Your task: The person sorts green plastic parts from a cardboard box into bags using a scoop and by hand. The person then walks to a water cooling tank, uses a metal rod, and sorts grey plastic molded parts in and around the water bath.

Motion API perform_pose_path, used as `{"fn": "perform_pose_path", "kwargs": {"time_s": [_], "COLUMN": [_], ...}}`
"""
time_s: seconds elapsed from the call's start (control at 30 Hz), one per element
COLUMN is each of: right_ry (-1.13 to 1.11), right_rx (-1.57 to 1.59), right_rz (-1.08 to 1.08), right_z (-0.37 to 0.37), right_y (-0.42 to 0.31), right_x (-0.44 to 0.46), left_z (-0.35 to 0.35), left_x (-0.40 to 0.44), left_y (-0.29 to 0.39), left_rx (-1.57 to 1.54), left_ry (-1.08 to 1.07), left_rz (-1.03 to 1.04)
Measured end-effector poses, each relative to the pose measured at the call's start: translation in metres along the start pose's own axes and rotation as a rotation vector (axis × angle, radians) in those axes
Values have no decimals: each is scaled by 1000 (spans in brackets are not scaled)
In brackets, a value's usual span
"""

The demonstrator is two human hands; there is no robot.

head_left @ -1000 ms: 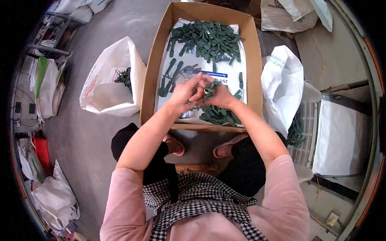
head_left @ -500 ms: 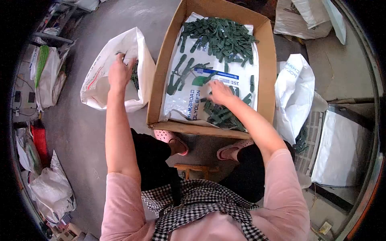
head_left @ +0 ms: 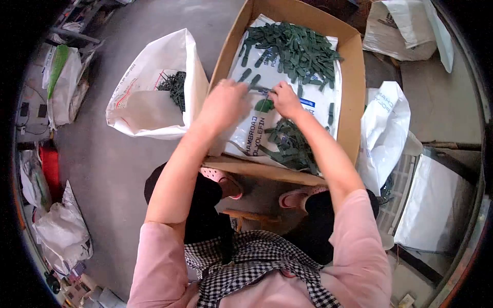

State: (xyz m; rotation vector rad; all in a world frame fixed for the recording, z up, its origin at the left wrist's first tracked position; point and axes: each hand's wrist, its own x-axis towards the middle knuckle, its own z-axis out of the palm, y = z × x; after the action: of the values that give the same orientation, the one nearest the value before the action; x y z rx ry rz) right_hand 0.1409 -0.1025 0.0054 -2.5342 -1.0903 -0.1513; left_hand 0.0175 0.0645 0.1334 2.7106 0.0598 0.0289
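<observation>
My left hand is over the left side of a shallow cardboard box, smeared by motion, its fingers unclear. My right hand is over the middle of the box, thumb and fingers pinched at the end of a thin dark green strip that reaches toward my left hand. A large heap of flat dark green strips lies at the far end of the box. A smaller pile of green pieces sits near my right forearm. Both rest on a printed white plastic sheet.
Left of the box stands an open white sack with dark green scraps inside. Another white sack leans at the right, beside a pale grate. A small wooden stool is between my legs. More bags line the left.
My left hand has moved from above the white sack to the right, over the box. My right hand has shifted slightly up and the camera view has moved a little.
</observation>
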Motion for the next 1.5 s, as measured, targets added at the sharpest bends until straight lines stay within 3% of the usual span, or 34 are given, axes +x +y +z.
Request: {"fn": "perform_pose_path", "kwargs": {"time_s": [0.07, 0.1, 0.2, 0.23, 0.3, 0.4, 0.47, 0.5, 0.53, 0.57, 0.6, 0.67, 0.73, 0.87, 0.93, 1.0, 1.03, 1.07, 1.1, 1.13, 1.2, 1.27, 1.3, 1.33, 1.4, 1.43, 1.5], "right_ry": [-547, -645, -700, -690, -720, -588, -573, -273, 27, -8, -8, -91, -106, -81, -456, -383, -401, -421, -272, -272, -1014, -976, -1007, -1039, -980, -914, -775], "right_rx": [845, 1050, 1213, 1211, 1008, 600, 431, 310, 188, 401, 405, 588, 527, 347, 657, 696, 660, 627, 553, 553, 398, 8, -31, -72, 3, 77, 126], "right_rz": [490, 571, 387, 387, 170, 202, 270, 138, 2, 33, 25, -99, -109, -225, 122, 160, 196, 234, 92, 93, 417, 259, 259, 258, 220, 179, 120], "right_z": [-33, -51, -86, -94, -107, -121, -119, -122, -123, -121, -116, -106, -97, -84, -96, -73, -68, -61, -54, -51, -48, -38, -42, -46, -39, -38, -40], "right_y": [9, 8, 5, 4, -4, -29, -39, -43, -45, -44, -42, -38, -31, -15, -27, -25, -26, -24, -25, -20, -14, -9, -12, -13, -10, -7, -4], "right_x": [-2, -11, -32, -37, -46, -64, -73, -74, -73, -71, -69, -66, -66, -64, -65, -70, -69, -71, -74, -74, -73, -93, -95, -96, -100, -100, -101], "left_z": [31, 33, 47, 48, 50, 60, 67, 65, 67, 71, 71, 76, 76, 62, 63, 56, 65, 80, 85, 89, 94, 110, 106, 139, 152, 154, 155], "left_x": [-4, -7, -6, -6, -8, -8, -10, -7, -6, -4, -3, -6, -11, -11, -5, -9, -9, -11, -14, -13, -8, 11, 18, 36, 51, 56, 62], "left_y": [13, 24, 39, 43, 50, 57, 60, 62, 61, 58, 56, 53, 46, 47, 44, 51, 46, 35, 31, 26, 16, -14, -27, -68, -84, -77, -61], "left_rx": [58, 56, -26, -72, -110, -253, -524, -938, -938, -1374, -1807, -1943, -2103, -1852, -1492, -821, -822, -444, -52, -53, -113, -194, -124, -449, -1140, -1151, -627], "left_ry": [124, 82, 123, 169, 186, 245, 216, 94, 101, 47, -15, -21, -214, -225, -23, 103, 103, 211, 304, 303, 400, 622, 445, 377, 232, 234, 242], "left_rz": [210, 240, 352, 383, 403, 433, 147, -199, -202, -344, -487, -514, -652, -560, -541, -275, -272, 89, 440, 440, 197, -40, -218, -544, -877, -881, -815]}}
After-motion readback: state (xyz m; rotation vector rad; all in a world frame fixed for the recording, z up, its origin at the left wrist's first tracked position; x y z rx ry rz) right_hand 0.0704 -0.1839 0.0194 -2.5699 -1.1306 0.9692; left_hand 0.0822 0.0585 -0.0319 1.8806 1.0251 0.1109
